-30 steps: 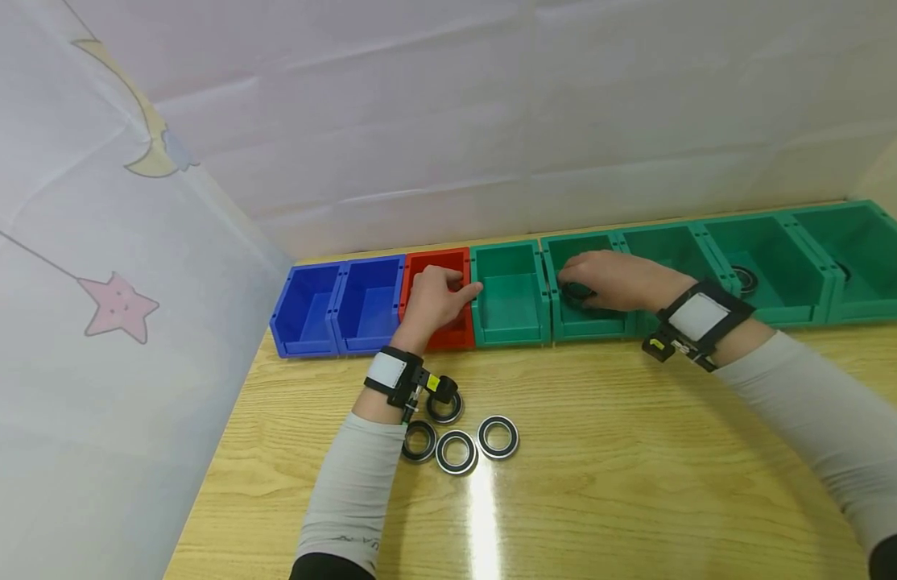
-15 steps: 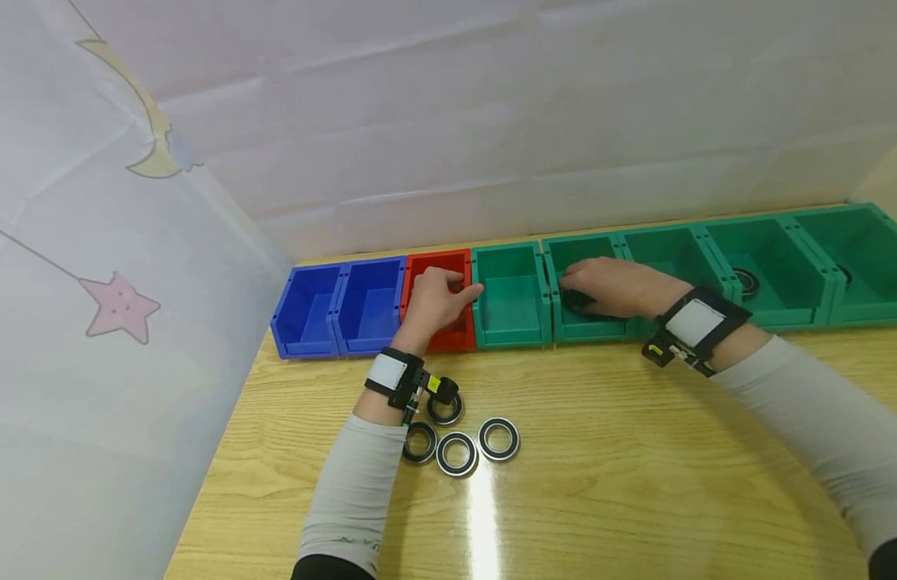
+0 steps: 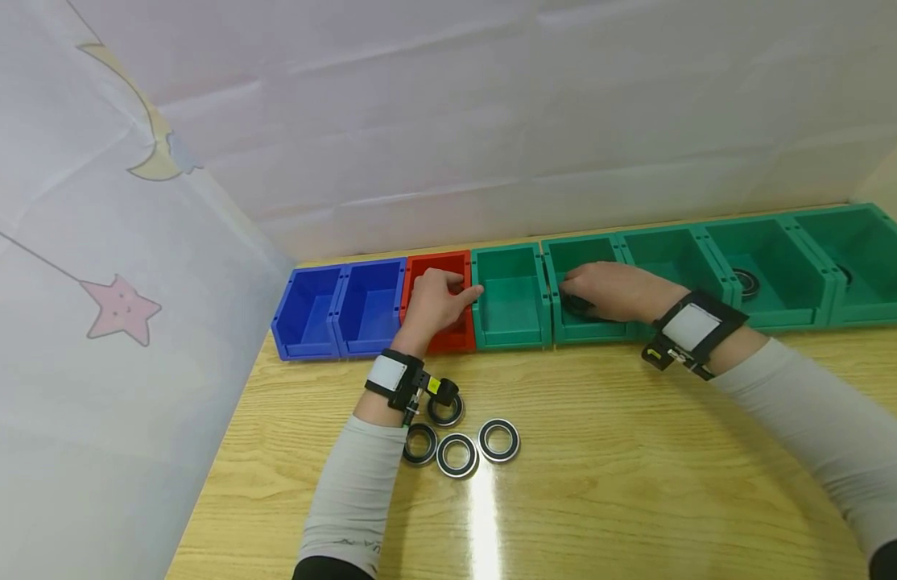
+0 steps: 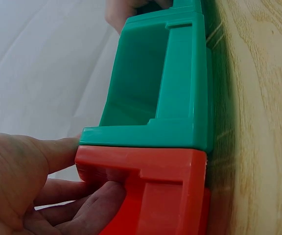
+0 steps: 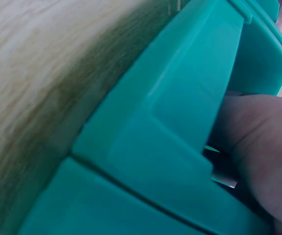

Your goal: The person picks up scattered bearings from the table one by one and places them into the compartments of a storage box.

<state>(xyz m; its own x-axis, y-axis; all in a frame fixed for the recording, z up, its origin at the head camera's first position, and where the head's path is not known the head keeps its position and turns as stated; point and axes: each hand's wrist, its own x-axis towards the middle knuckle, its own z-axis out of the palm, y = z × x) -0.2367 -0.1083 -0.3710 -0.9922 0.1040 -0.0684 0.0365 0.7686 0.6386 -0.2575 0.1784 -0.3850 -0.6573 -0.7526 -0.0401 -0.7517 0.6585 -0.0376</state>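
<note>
My left hand (image 3: pixel 436 304) is at the red bin (image 3: pixel 437 342). Its fingers are curled inside, and the thumb lies at the wall shared with the green bin (image 3: pixel 510 310); in the left wrist view the fingers (image 4: pixel 99 208) and thumb pinch that rim. My right hand (image 3: pixel 618 288) reaches into another green bin (image 3: pixel 580 246), one place further right. It holds a dark ball bearing (image 3: pixel 575 304) low in that bin, mostly hidden by the fingers. In the right wrist view only a dark piece with a shiny edge (image 5: pixel 224 171) shows beside the hand.
Several ball bearings (image 3: pixel 498 441) lie on the wooden table (image 3: pixel 622 467) by my left forearm. Two blue bins (image 3: pixel 369 302) stand left of the red one. Further right, green bins hold a bearing (image 3: pixel 746 282) and another partly hidden bearing (image 3: pixel 845 275). A draped wall (image 3: pixel 448 121) rises behind.
My right hand has sunk slightly lower and nearer in the green bin with the ball bearing. The left hand stays at the red bin.
</note>
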